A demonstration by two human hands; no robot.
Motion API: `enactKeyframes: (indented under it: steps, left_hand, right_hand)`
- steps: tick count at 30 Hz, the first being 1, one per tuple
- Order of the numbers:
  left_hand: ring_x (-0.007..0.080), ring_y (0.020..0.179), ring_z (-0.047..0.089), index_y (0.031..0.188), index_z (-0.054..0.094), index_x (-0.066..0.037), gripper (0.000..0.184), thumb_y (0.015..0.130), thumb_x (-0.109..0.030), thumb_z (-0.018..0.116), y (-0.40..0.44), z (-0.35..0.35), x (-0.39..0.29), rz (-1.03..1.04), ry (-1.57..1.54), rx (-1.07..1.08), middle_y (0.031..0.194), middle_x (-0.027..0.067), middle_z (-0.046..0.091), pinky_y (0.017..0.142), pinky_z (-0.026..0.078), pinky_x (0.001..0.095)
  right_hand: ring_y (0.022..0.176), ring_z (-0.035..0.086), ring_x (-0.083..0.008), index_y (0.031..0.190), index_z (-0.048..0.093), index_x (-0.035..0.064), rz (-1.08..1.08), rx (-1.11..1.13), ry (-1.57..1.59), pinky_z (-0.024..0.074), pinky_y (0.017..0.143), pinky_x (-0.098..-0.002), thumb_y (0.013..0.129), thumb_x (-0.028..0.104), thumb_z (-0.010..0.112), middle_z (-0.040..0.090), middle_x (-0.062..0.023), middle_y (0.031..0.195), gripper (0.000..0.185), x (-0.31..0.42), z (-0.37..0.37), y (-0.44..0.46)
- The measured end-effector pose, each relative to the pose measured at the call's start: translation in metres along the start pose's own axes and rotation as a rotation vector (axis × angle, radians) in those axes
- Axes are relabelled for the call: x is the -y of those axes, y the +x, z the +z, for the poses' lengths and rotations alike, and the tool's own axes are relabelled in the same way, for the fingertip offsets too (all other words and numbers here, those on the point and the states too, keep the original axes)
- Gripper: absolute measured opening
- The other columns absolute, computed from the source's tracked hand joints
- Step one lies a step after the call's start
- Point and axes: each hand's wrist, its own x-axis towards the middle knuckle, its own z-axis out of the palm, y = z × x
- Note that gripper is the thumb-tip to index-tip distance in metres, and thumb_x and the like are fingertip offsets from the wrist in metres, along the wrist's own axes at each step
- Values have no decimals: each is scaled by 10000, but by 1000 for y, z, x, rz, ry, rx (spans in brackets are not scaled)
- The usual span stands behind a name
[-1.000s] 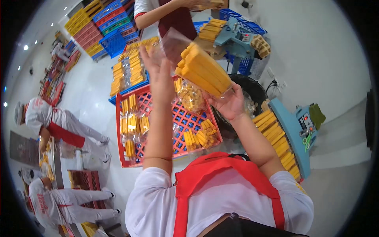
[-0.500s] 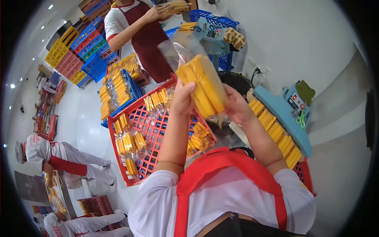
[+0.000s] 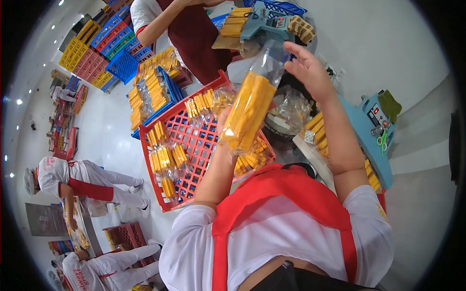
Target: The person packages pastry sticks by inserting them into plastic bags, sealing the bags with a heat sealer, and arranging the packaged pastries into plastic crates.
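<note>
My left hand (image 3: 224, 120) is closed around a clear plastic bag (image 3: 275, 59) packed with thick yellow food sticks (image 3: 250, 111). Most of that hand is hidden behind the bag, which tilts with its unfilled end to the upper right. At this end is my right hand (image 3: 310, 72), fingers stretched and apart; whether the fingertips touch the plastic I cannot tell. Below the bag lies a red crate (image 3: 191, 148) holding several smaller filled packs (image 3: 165, 157). More yellow sticks (image 3: 318, 133) lie in a row under my right forearm.
Blue sealing machines stand at the right (image 3: 371, 131) and the top (image 3: 264, 29); green scissors (image 3: 382, 141) hang on the right one. Crumpled plastic (image 3: 291, 109) sits in a dark bin. A co-worker in a maroon apron (image 3: 194, 39) stands opposite, beside a blue crate (image 3: 170, 92).
The bag has swung from leaning left to leaning right, its unfilled end now at the upper right. My right hand has left the bag's lower end and moved up, its fingers spreading.
</note>
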Motion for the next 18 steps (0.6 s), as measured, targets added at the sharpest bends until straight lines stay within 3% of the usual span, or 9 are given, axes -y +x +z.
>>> enactKeyframes:
  steps: [1, 4, 6, 7, 10, 12, 14, 15, 18]
  left_hand:
    - [446, 953, 498, 1288, 247, -20, 617, 780, -320, 429, 6, -17, -3, -68, -36, 144, 1244, 364, 226, 705, 490, 456]
    - [446, 1052, 424, 1306, 222, -63, 627, 812, -405, 401, -1, -2, -2, -206, -79, 177, 1289, 304, 210, 756, 466, 473]
    - [425, 1105, 376, 1304, 225, -76, 645, 809, -450, 400, -11, 17, 1, -33, 54, 3, 1305, 263, 214, 791, 444, 481]
    - [403, 1157, 327, 1303, 228, -89, 664, 807, -496, 399, -16, 21, 0, 128, 182, -174, 1322, 223, 218, 825, 423, 489]
    - [347, 1214, 259, 1290, 244, -97, 716, 771, -552, 436, -24, 17, -16, 356, 245, -152, 1326, 153, 256, 877, 380, 492]
    - [302, 1197, 310, 1280, 258, -107, 627, 810, -480, 437, -30, 6, -26, 357, 306, -70, 1305, 139, 297, 884, 383, 472]
    - [288, 1190, 325, 1279, 272, -130, 549, 846, -449, 386, -32, 2, -28, 456, 781, -346, 1303, 109, 318, 929, 332, 465]
    - [259, 1187, 335, 1272, 280, -117, 489, 883, -413, 308, -31, 4, -29, 458, 758, -294, 1297, 98, 328, 924, 342, 443]
    - [241, 1182, 341, 1296, 229, -83, 506, 896, -384, 298, -33, 0, -36, 498, 816, -294, 1277, 108, 341, 956, 313, 386]
  right_hand:
    - [774, 525, -86, 1017, 537, -4, 149, 161, 245, 419, 701, -221, 756, 161, 615, 578, -55, 837, 319, 2, -3, 5]
    - [665, 520, -58, 815, 593, 13, 103, 306, 108, 409, 642, -186, 772, 139, 593, 579, -20, 706, 133, -10, -17, 10]
    - [602, 515, -62, 678, 583, 26, 141, 287, 126, 404, 582, -175, 768, 145, 597, 570, -16, 662, 149, -3, -16, 4]
    - [587, 516, -65, 682, 580, 27, 205, 212, 143, 404, 562, -176, 769, 145, 596, 577, -19, 673, 147, -3, -17, 2]
    - [584, 525, -71, 720, 587, 20, 341, 87, 189, 415, 544, -179, 769, 141, 593, 599, -44, 731, 130, -4, -14, -5]
    - [596, 534, -74, 755, 596, 12, 412, 43, 224, 426, 546, -181, 769, 136, 589, 614, -65, 777, 125, -7, -12, -10]
    - [786, 570, -118, 937, 588, -8, 314, 222, 430, 453, 701, -221, 777, 133, 580, 571, -133, 1023, 213, -9, -10, -16]
    - [786, 570, -118, 937, 588, -8, 315, 229, 432, 453, 701, -221, 777, 133, 580, 571, -133, 1023, 213, -8, -9, -20]
    - [1059, 477, -181, 1127, 493, -4, 94, 507, 370, 358, 903, -290, 769, 143, 592, 438, -145, 1217, 399, 2, -5, -33]
